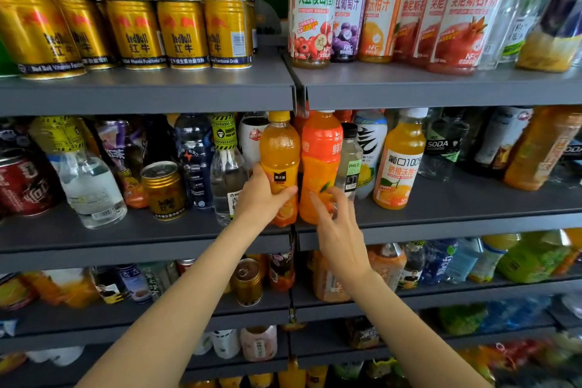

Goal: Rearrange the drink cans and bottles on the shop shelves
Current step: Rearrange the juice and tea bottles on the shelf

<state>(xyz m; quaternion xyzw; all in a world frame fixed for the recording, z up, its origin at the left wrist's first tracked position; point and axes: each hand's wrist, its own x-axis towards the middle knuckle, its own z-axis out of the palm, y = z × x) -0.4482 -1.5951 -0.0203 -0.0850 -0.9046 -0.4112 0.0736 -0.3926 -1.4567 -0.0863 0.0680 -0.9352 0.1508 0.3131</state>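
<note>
My left hand grips an orange juice bottle with a yellow cap that stands at the front of the middle shelf. Right beside it stands an orange bottle with a red-orange label. My right hand hovers in front of that bottle's lower part, fingers loosely curled; whether it touches the bottle is unclear. A small clear bottle with a black cap stands just to the right.
Gold Red Bull cans fill the top shelf on the left, tall juice bottles the right. A single gold can, clear water bottles and a white-capped orange juice bottle share the middle shelf. Lower shelves hold mixed drinks.
</note>
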